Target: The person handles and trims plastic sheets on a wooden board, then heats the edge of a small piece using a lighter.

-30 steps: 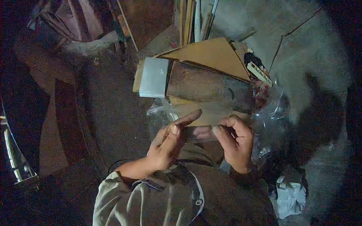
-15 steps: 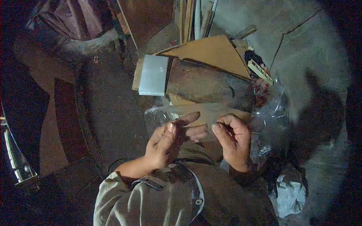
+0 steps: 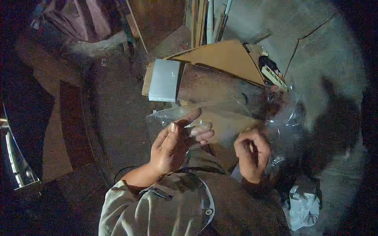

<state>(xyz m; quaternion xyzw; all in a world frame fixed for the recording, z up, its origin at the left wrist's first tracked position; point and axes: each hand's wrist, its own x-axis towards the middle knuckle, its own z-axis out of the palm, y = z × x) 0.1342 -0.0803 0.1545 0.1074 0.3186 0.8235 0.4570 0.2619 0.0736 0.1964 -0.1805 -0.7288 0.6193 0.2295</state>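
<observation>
A thin clear plastic bag [image 3: 228, 114] spreads across the middle, above and between my hands. My left hand [image 3: 171, 145] has its thumb over the plastic, its index finger pointing up and right, and its other fingers showing through the film. To the right, my right hand [image 3: 253, 151] is curled with thumb and fingertips together at the lower part of the plastic; what they pinch is too blurred to tell. Beyond the bag lie a white flat packet [image 3: 164, 80], a dark stained board [image 3: 212, 86] and a tan cardboard sheet [image 3: 226, 57].
Long strips [image 3: 202, 23] stand at the top. A cream slotted piece [image 3: 274, 77] lies right of the boards. A crumpled white bag [image 3: 304, 206] rests at the lower right. Draped cloth [image 3: 88, 19] is at the upper left, and a bright-edged object [image 3: 19, 163] at the far left.
My right hand has moved right and slightly down, away from my left hand, and its fingers are more curled. My left hand has shifted slightly left. The plastic film has changed shape between them.
</observation>
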